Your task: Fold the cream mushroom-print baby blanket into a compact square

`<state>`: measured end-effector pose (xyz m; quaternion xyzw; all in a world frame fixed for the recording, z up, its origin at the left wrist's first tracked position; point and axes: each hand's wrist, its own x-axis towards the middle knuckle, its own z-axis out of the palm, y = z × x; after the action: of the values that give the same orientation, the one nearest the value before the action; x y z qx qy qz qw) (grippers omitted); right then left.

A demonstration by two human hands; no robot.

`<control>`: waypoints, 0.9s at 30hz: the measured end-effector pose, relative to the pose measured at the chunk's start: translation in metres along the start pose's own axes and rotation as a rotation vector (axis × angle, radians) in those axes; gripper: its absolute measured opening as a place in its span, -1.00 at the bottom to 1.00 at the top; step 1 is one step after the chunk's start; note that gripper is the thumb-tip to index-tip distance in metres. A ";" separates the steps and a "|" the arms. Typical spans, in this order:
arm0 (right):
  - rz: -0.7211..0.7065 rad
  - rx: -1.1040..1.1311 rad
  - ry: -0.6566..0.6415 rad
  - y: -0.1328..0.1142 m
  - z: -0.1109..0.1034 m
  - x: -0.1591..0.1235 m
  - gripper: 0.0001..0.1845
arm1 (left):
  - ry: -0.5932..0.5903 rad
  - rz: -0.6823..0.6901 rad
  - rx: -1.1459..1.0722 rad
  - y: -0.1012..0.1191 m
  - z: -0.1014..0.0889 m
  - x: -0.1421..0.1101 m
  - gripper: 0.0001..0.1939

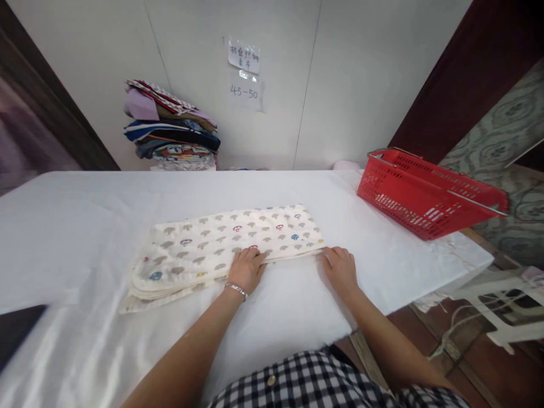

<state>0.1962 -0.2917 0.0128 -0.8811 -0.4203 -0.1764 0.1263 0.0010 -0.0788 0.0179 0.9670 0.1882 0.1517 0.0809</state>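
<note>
A cream cloth printed with grey, red and blue mushrooms lies in a long folded strip across the white table. Several layers show along its near edge and at the rounded left end. My left hand, with a silver bracelet at the wrist, is closed on the near edge around its middle, thumb pointing right. At the near right corner, my right hand pinches the cloth between thumb and fingers. Parts of the fingertips of both hands are hidden by the hands and the fabric.
A red plastic basket stands at the table's right end. Behind the table rises a stack of folded clothes. Handwritten paper signs hang on the wall. A dark flat item lies at the left, and a white stool stands at lower right.
</note>
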 end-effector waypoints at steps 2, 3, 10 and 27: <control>0.022 0.034 -0.004 -0.001 0.002 -0.003 -0.76 | -0.006 -0.001 0.000 0.000 0.000 0.000 -0.77; 0.029 0.050 -0.007 -0.002 0.003 -0.004 -0.77 | -0.006 -0.002 -0.003 0.000 0.000 0.000 -0.77; 0.042 0.071 -0.008 -0.004 0.006 -0.006 -0.75 | -0.010 -0.002 -0.007 -0.002 0.003 0.000 -0.77; 0.397 0.450 0.021 -0.025 0.024 0.007 -0.69 | 0.008 0.037 -0.052 -0.002 -0.001 -0.001 -0.81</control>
<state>0.1860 -0.2628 -0.0038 -0.8941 -0.2668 -0.0598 0.3549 -0.0003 -0.0772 0.0178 0.9673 0.1666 0.1616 0.1026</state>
